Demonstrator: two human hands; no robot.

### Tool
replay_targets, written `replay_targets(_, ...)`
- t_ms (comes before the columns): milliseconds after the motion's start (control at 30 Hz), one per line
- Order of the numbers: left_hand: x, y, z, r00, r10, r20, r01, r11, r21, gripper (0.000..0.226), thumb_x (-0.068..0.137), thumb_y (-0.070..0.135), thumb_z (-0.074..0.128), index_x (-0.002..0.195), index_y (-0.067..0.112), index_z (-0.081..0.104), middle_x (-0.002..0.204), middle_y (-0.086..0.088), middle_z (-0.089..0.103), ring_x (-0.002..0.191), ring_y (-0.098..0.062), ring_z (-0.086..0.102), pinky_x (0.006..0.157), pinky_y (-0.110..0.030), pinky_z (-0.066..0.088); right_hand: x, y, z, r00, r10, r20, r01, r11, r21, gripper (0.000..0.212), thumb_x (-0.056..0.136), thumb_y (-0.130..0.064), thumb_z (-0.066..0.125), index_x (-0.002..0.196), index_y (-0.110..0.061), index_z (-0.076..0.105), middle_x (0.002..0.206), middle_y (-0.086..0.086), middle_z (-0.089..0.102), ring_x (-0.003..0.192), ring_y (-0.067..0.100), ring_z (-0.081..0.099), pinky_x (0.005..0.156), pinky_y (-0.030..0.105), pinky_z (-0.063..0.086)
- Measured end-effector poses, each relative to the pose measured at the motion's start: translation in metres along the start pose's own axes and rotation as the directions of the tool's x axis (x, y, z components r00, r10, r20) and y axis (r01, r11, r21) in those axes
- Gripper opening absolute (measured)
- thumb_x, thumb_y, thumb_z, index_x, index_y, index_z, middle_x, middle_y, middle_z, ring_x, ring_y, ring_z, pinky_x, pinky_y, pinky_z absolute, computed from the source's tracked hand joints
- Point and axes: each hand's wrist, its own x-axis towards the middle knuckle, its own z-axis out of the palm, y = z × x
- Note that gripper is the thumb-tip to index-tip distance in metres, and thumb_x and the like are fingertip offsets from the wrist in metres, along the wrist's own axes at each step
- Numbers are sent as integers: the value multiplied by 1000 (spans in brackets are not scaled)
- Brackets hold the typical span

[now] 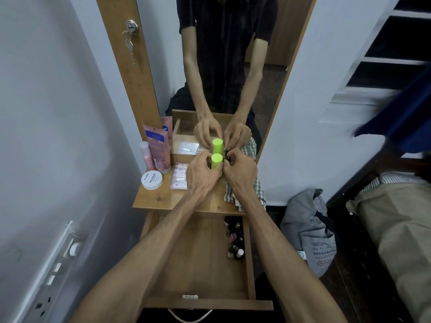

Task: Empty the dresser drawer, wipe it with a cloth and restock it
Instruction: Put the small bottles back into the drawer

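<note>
The wooden dresser drawer [200, 259] is pulled open below me, with several small nail polish bottles [235, 238] standing along its right side and a small white item [190, 296] at its front. On the dresser top [161, 199], my left hand [202, 176] wraps a bottle with a lime green cap [216, 160] close to the mirror. My right hand [240, 174] pinches a small dark item [227, 158] just right of that cap. A checked cloth [256, 192] lies under my right hand at the top's right edge.
A white nail polish remover jar [152, 179], pink tubes [158, 148], a pink bottle [145, 155] and clear packets [179, 176] sit on the left of the dresser top. The mirror [224, 66] stands behind. A grey bag [307, 231] lies on the floor to the right.
</note>
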Motion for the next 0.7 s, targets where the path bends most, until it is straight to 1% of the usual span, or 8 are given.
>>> replay_targets(67,-2,0,-2,1000,15,-10,-15,1000,-13,28,81,42,76,97,20,68,89,6,69,78,-15,64,68,-40,54,-2,1,-1,1000,-2,-6,2,1000,5,22,81,-26,72,102,-23,73,89,-1,77,84,22,70,70,31,50)
replay_targets(167,-6,1,-5,999,46,-24,-47,998,-40,28,79,44,75,92,22,67,85,9,66,74,-13,61,65,-41,53,-5,4,-4,1000,-10,-27,11,999,32,28,81,-29,74,109,-22,76,92,0,78,86,21,71,72,29,49)
replay_targets(233,-10,2,-7,997,63,-34,-65,996,-61,27,79,45,75,91,23,66,84,10,66,72,-11,61,64,-41,53,-8,4,-8,999,-14,-35,16,999,51,26,81,-30,74,107,-23,78,92,-2,78,86,19,71,72,28,49)
replay_targets(333,-19,4,-12,995,85,-43,-88,992,-91,26,79,42,78,91,23,65,84,11,66,71,-9,60,62,-37,53,-14,3,-16,999,-15,-40,18,997,77,23,81,-32,75,102,-24,80,89,-5,78,81,14,70,70,27,52)
replay_targets(433,-28,6,-18,994,100,-37,-103,989,-104,26,78,42,79,90,24,65,85,11,65,68,-8,60,62,-34,51,-24,4,-25,999,-7,-43,13,992,126,21,78,-33,76,96,-25,79,82,-8,76,74,9,68,70,31,57)
replay_targets(533,-38,8,-24,993,111,-30,-113,986,-124,27,76,41,79,87,25,61,84,9,64,65,-10,60,61,-34,49,-36,5,-34,999,-8,-39,14,988,155,19,78,-35,76,94,-25,79,81,-11,75,72,5,68,71,31,58)
replay_targets(700,-60,10,-35,993,119,-5,-118,980,-159,29,75,43,79,86,24,59,83,10,63,65,-12,61,59,-37,51,-63,5,-54,999,-27,-24,30,986,167,15,77,-36,77,88,-26,78,76,-15,73,67,2,66,68,30,58)
